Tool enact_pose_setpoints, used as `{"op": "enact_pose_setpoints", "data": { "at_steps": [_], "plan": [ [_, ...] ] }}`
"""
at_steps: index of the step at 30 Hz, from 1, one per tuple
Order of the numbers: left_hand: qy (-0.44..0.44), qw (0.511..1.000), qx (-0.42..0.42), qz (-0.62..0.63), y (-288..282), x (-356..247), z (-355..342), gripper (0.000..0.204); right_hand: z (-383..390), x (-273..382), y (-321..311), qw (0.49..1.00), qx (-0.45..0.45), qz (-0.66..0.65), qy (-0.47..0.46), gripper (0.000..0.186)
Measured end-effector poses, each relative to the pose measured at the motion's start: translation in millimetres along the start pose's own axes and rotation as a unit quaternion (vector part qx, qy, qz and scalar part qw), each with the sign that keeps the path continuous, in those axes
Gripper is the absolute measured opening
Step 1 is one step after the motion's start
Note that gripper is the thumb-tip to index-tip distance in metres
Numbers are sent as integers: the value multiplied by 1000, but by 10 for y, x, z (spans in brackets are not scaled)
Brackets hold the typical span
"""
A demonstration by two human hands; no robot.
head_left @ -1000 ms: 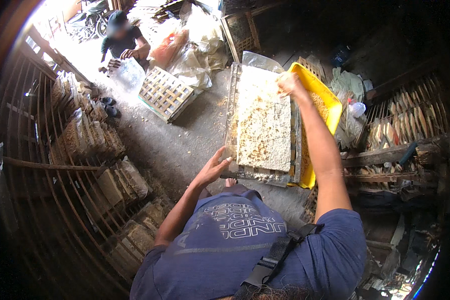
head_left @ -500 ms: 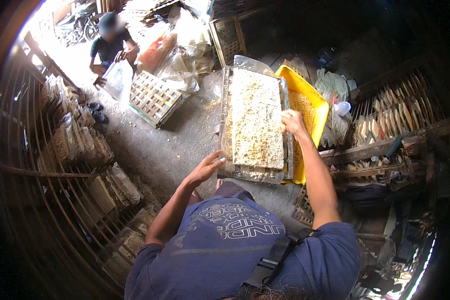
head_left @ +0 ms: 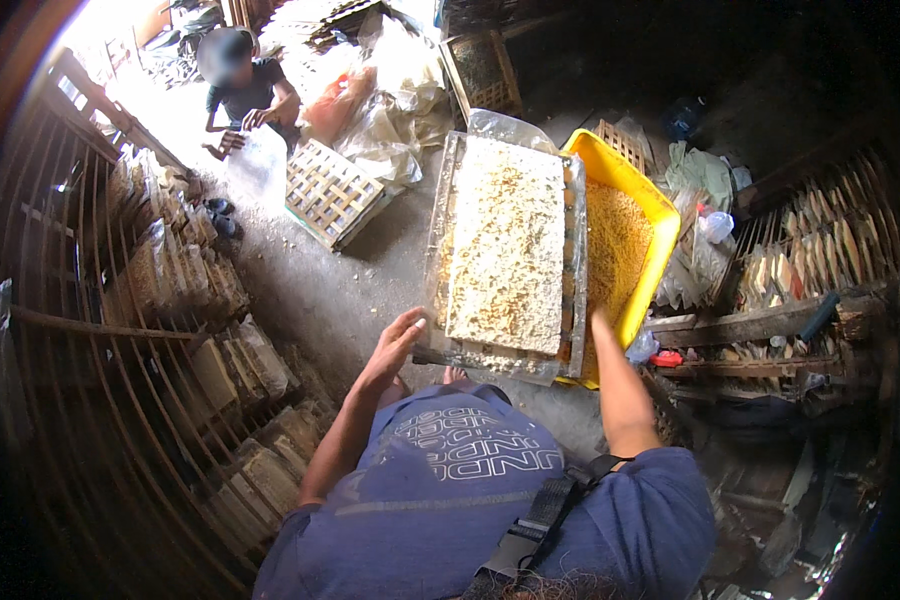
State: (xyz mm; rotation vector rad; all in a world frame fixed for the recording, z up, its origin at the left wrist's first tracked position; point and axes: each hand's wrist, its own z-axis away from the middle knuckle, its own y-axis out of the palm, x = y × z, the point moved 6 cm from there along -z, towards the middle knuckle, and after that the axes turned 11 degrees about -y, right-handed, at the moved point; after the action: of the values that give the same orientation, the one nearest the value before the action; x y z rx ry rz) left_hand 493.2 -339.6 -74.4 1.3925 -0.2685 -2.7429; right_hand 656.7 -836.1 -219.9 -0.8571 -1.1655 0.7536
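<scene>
1. A long flat tray [head_left: 507, 250] lies right in front of the person. Its long side runs away from the body, and its short near edge faces the hands.
2. The left hand [head_left: 394, 348] is at the near left corner of the tray. Its fingers are spread open and the fingertips touch the tray's edge. It does not grip anything.
3. The right hand [head_left: 598, 322] is at the near right side of the tray, in the gap next to the yellow tub [head_left: 660, 215]. I cannot tell if it is open or closed, because the tray edge hides the fingers.
4. Both hands are about as near to the tray as each other, one at each near corner.
5. The tray looks thin and grey, like metal, with low rims. A pale, crumbly, bumpy layer covers it.
6. The yellow tub is smooth plastic. It leans against the tray's right side and holds fine yellow strands.
7. On the dusty floor to the left lies a woven bamboo rack [head_left: 330, 192], well apart from the tray.
</scene>
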Motion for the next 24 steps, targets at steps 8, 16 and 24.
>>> {"op": "enact_pose_setpoints", "data": {
  "at_steps": [8, 16, 24],
  "plan": [
    [13, 997, -63, 46, 56, 174, -160, 52, 668, -53, -354, 845, 247, -467, 85, 22],
    [29, 994, -92, 44, 91, 243, -144, 52, 57, 1981, -1152, 889, 177, -401, -131, 18],
    [43, 995, -88, 14, 255, 167, 32, 51, -2185, 2740, -1524, 939, -7, -121, -322, 17]
  ]
}}
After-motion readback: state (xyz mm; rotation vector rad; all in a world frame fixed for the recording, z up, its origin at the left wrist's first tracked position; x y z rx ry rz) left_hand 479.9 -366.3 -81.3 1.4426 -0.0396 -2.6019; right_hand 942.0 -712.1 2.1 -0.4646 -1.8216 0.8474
